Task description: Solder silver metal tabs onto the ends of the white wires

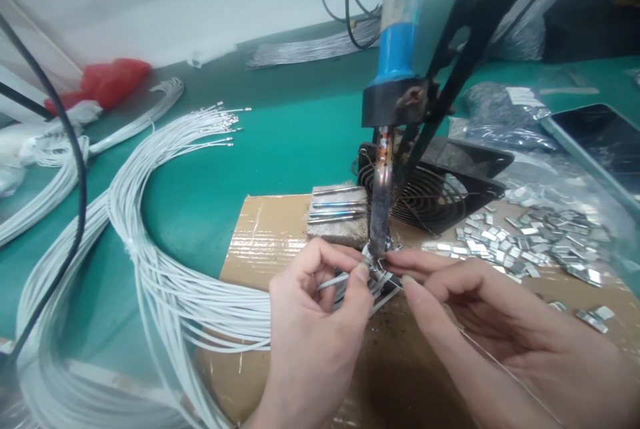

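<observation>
A blue-handled soldering iron (400, 22) hangs tip-down from a black stand, its dark tip (380, 222) between my fingertips. My left hand (325, 316) pinches near the tip, by the ends of white wires (225, 309) that run behind it from the left. My right hand (480, 309) is closed in a pinch on a thin solder wire (505, 369), which trails down to the lower right. The exact spot where tip, wire ends and solder come together is small and partly covered by my fingers.
Brown cardboard (270, 216) lies beneath. Behind my hands are a grey block (340, 232) with thin metal rods and a black fan (425, 189). Small metal pieces (530, 236) are scattered right, near a dark-screened device (605, 142). Red plastic (110, 86) lies at the back left.
</observation>
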A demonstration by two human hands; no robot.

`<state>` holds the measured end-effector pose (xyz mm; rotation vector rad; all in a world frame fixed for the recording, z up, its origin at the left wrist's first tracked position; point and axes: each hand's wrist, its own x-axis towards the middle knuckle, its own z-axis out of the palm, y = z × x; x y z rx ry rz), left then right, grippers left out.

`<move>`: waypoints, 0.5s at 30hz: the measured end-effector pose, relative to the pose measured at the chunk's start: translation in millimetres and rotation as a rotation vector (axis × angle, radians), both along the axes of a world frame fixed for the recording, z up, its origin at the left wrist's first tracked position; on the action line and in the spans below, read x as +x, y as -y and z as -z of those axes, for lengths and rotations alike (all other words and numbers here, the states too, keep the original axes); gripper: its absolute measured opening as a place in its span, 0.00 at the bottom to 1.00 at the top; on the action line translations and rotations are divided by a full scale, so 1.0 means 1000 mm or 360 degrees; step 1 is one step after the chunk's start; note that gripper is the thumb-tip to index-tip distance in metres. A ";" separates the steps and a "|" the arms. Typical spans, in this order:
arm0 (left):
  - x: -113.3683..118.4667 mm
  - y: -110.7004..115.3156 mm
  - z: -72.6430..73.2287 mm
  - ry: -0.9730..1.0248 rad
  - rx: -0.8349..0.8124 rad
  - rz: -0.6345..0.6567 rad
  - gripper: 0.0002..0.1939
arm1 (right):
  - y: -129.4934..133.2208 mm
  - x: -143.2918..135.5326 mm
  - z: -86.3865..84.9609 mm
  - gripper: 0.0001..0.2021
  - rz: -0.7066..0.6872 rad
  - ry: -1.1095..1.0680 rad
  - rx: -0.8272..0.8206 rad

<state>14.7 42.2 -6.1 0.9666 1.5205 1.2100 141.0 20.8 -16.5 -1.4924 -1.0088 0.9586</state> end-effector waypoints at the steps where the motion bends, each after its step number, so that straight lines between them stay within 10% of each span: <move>1: 0.000 0.000 0.000 0.0004 -0.0006 0.0005 0.09 | 0.000 -0.002 -0.001 0.13 0.0008 -0.0013 -0.0012; 15: 0.004 -0.001 -0.006 0.0001 -0.0002 -0.0064 0.08 | 0.001 0.000 0.002 0.13 0.0038 0.0051 0.0028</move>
